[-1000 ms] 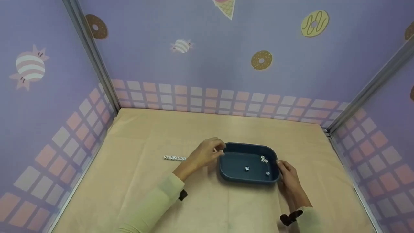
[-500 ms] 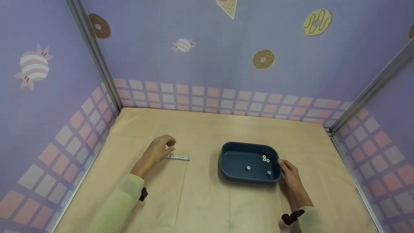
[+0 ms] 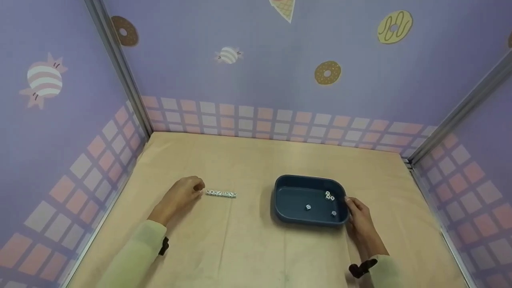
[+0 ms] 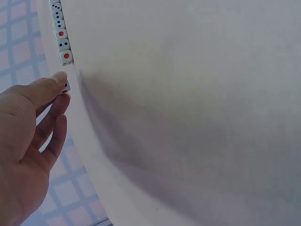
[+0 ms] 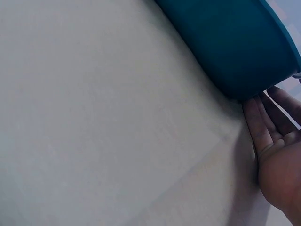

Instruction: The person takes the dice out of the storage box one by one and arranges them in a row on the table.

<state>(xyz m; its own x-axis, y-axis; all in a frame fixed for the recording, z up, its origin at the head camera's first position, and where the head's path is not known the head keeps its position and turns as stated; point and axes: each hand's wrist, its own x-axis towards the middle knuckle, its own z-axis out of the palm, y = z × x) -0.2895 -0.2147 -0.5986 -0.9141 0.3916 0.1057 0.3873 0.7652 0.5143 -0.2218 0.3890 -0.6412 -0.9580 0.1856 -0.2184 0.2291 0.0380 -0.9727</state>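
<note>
Around us stand lilac walls [image 3: 264, 68] printed with doughnuts, wrapped sweets and an ice-cream cone, a pink and white check running along their foot, and between them we look down on a table [image 3: 252, 248] spread with pale, faintly creased cloth. On its left side we see a straight row of dice [image 3: 221, 194], set face to face. Just beside the row's left end is the left hand [image 3: 179, 198], its thumb and fingertip closed on a single die [image 4: 66, 86], with the lower fingers loosely bent; the left wrist view shows us a small gap between that die and the row (whose nearest die wears one red dot on top). Well to the right we find a dark blue tray [image 3: 290, 200]. The right hand [image 3: 362, 220] grips its right end, thumb at the rim, fingers bent in against the outer side and lower edge. Inside the tray we count five dice: a touching cluster of three [image 3: 328, 196] near the right wall, one [image 3: 308, 207] near the middle, another [image 3: 334, 213] by the near right corner.
</note>
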